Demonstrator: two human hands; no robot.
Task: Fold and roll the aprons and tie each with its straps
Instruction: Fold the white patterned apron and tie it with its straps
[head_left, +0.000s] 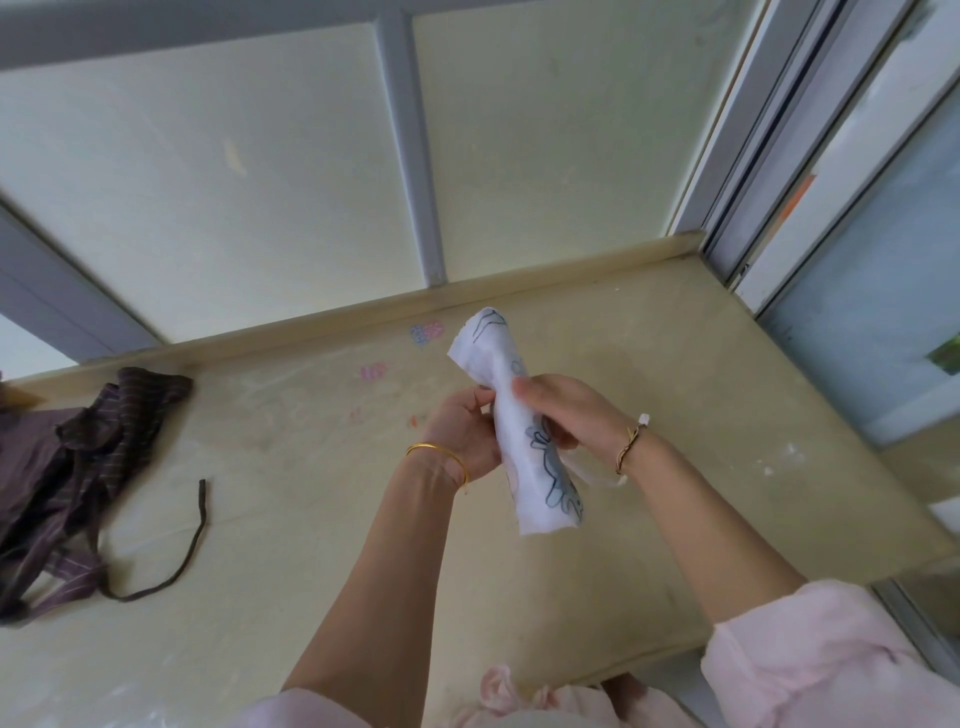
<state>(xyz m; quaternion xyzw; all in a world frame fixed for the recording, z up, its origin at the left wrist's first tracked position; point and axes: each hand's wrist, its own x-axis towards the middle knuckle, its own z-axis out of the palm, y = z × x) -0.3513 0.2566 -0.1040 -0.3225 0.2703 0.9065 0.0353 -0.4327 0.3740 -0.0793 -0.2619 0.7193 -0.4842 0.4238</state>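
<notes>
A white apron (540, 493) with a blue-grey printed drawing is rolled into a tight tube and held above the beige counter (311, 519). My left hand (460, 434) grips the roll from the left at its middle. My right hand (563, 410) wraps over the roll from the right, fingers curled round it. A thin white strap end hangs below my right wrist. A second apron (78, 467), dark purple with thin stripes, lies crumpled at the counter's left end, and its dark strap (192, 540) trails out across the surface.
The counter runs against a pale panelled wall with grey frames (410, 156). A sliding window frame (769, 145) stands at the right end. Small pink and blue marks (427, 332) show near the back ledge. The counter's front edge lies close to my body.
</notes>
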